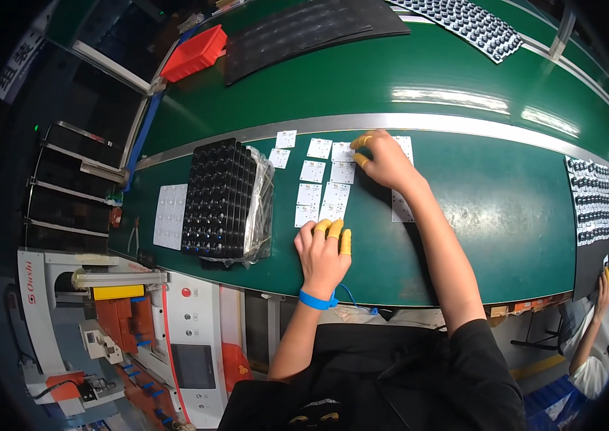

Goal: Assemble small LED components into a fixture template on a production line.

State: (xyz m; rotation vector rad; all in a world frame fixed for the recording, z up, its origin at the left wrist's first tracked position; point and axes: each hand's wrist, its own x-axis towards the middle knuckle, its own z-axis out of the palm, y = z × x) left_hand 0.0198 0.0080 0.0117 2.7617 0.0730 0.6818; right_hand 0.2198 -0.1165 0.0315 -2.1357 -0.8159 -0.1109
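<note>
Head view: align the white boards [311, 172] squarely between the left fingers [335, 228], spread below, and right fingers [361, 159], parted at upper right.

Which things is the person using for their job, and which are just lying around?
Job things, it seems:
white square cards, at the left hand and right hand

Lying about, probably:
red bin
black sheets

Can't tell:
stacked black trays

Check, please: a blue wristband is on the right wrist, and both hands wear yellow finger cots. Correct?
No: the head view shows the blue wristband on the wrist of the left hand, not the right hand. Both wear yellow finger cots.
</note>
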